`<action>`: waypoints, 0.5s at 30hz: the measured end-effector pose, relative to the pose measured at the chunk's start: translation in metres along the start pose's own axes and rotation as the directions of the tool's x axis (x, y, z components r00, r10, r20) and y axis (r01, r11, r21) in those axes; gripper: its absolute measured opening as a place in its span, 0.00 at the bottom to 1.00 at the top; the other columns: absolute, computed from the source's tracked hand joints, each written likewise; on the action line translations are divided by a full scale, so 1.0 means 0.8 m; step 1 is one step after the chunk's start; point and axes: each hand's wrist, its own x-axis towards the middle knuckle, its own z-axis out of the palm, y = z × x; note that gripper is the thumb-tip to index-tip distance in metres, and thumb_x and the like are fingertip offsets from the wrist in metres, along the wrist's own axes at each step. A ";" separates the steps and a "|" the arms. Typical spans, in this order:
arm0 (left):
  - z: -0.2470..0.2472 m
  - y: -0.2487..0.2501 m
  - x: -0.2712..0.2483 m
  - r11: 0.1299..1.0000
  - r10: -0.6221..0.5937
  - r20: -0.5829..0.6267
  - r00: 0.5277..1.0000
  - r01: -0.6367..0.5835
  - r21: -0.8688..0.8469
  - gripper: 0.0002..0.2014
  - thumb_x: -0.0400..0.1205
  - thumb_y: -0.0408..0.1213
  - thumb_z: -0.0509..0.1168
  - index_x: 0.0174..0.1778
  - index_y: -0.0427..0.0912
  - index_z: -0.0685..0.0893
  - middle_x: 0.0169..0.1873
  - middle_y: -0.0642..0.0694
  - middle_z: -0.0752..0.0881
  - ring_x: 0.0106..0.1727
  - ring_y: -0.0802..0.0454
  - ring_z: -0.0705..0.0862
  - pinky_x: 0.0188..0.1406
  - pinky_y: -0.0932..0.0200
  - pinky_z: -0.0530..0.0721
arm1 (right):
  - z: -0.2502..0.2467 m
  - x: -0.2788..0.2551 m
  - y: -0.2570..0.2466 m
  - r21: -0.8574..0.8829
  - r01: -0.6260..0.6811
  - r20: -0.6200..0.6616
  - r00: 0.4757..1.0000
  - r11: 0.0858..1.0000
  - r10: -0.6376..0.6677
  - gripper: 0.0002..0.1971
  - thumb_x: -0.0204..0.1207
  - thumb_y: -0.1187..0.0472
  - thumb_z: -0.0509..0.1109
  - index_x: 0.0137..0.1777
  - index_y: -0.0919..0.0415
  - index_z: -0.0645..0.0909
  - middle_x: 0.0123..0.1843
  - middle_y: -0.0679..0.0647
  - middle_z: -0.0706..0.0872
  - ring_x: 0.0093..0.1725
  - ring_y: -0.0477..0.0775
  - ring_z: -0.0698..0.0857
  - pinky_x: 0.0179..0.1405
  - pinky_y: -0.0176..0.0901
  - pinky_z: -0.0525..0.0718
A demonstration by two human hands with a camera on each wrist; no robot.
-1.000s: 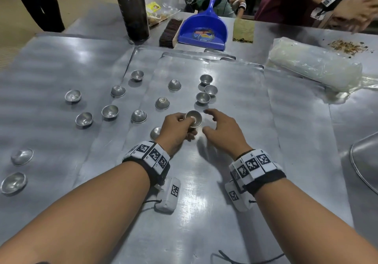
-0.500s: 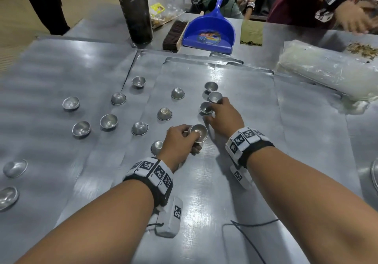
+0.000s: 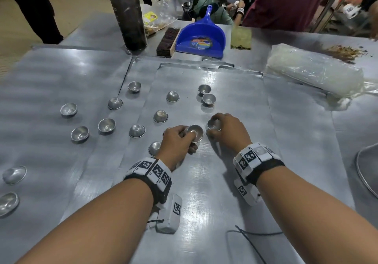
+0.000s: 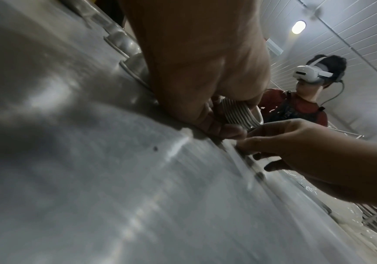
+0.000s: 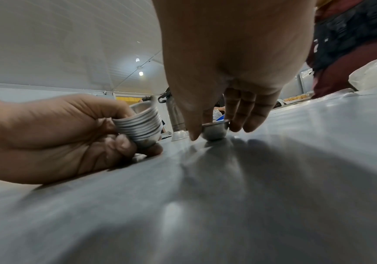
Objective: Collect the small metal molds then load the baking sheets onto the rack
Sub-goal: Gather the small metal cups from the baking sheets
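My left hand grips a nested stack of small metal molds, which shows as ribbed rims in the right wrist view and the left wrist view. Just to its right, my right hand pinches a single mold by its rim; that single mold still touches the baking sheet. Several loose molds lie scattered on the sheets, such as one upside down and two upright at the back.
A dark bottle, a brush, a blue dustpan and a green pad line the far edge. A wrapped plastic roll lies at the back right. Other people stand beyond the table.
My right hand reached forward to a loose mold, took it by the rim and has drawn it back beside the stack. The left hand has stayed in place with the stack.
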 end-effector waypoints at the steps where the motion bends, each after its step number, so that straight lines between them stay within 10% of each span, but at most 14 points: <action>1: 0.000 0.001 -0.001 1.000 0.002 0.000 1.000 -0.002 0.001 0.05 0.82 0.28 0.67 0.50 0.32 0.87 0.31 0.34 0.88 0.25 0.47 0.86 0.27 0.57 0.83 | 0.000 -0.007 0.003 0.008 -0.013 0.006 1.000 1.000 0.013 0.24 0.76 0.50 0.74 0.72 0.52 0.80 0.65 0.56 0.82 0.63 0.60 0.83 0.59 0.49 0.79; 15: -0.001 0.028 -0.022 0.998 0.013 0.036 0.999 -0.010 -0.060 0.07 0.82 0.28 0.66 0.51 0.32 0.89 0.33 0.38 0.88 0.24 0.50 0.85 0.27 0.56 0.83 | -0.017 -0.074 -0.028 0.379 0.170 -0.236 0.968 0.910 -0.082 0.28 0.70 0.46 0.81 0.69 0.47 0.79 0.56 0.43 0.89 0.52 0.46 0.86 0.53 0.45 0.85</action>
